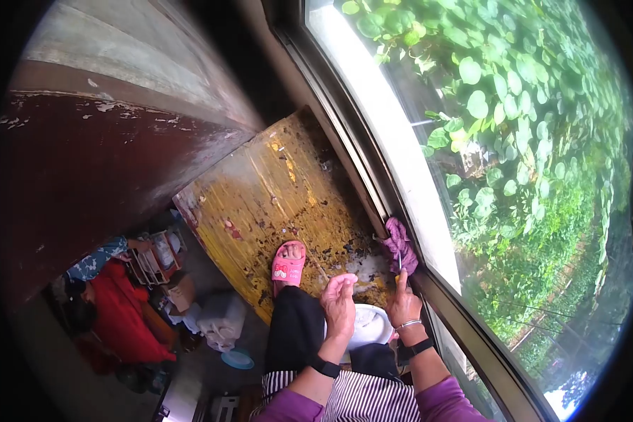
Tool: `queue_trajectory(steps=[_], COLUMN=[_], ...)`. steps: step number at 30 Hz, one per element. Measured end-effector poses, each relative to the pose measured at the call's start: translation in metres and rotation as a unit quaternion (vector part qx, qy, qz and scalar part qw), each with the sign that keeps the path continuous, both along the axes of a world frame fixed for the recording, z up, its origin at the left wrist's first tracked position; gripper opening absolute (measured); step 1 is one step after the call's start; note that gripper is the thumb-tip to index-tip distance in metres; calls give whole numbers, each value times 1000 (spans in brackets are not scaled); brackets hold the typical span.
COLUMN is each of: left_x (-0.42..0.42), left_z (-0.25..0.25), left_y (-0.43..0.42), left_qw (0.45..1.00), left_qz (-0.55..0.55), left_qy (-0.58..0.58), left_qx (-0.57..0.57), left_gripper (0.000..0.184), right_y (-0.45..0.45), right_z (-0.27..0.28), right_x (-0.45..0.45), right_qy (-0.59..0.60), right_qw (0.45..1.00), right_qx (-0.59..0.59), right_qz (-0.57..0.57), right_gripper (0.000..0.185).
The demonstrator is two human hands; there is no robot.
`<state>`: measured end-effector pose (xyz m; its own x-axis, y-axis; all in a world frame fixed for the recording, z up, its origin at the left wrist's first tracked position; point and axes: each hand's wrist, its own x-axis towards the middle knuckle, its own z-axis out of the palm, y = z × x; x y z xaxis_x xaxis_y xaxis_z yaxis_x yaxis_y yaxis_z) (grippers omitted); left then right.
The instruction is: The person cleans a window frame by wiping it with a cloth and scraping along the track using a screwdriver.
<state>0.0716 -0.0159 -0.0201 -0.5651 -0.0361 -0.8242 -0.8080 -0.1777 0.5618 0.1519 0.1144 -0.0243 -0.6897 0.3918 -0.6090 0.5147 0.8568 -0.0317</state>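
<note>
As your right hand [404, 304] points toward the window, its fingers are closed around a thin tool [400, 260], index finger laid forward along it. Catalogued as follows.

Tool: slender, narrow, pale metallic shaft; a touch of yellow near your fingertip, apparently at the handle; the rest covered by your grip. Located at the lower part of the window frame [367, 158], its shaft overlapping the cloth in view; whether it presses into the fabric, you cannot tell from here.

Purple cloth [397, 243]: crumpled, deeply folded, muted purple, ragged in outline; lying along the inner edge of the frame, just ahead of your right hand.

Your left hand [339, 304]: raised, palm turned inward, fingers loosely bent and free, nothing visible in them; well apart from the cloth.

White basin [370, 328]: rounded, pale, partly hidden by your forearms; set between your hands, contents unclear.

Wooden board [260, 190]: yellow-brown, paint worn, strewn with dark flakes and crumbs, a whitish patch near the cloth.

Pink slipper [287, 269]: on your foot, red-and-white motif on the strap, resting on the board.

Below, to the left: red fabric [123, 309] and a light blue dish [238, 359]. Beyond the glass: dense green leaves [520, 126].
</note>
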Motion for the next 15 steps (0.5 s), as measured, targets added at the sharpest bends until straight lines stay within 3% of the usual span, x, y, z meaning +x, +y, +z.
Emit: queue_trajectory(steps=[4,8,13,15], left_x=[-13,-31,-50,-54], left_z=[5,8,7,3], left_y=[-7,-7,-12,-16], left_qw=[1000,1000,999,999], left_qz=[2,-8,20,22], left_qy=[-2,-18,-29,-35], left_qx=[0,-12,-7,-9], left_gripper=[12,16,19,19], right_y=[15,-13,-34,-43], right_z=[-15,-28,-26,-19], right_x=[-47,-211,-392,-425], right_qy=[76,64,95,97], right_qw=[995,994,988,987], right_qx=[-15,0,-23,-29], right_qz=[69,87,121,121], right_gripper=[71,71,38,29])
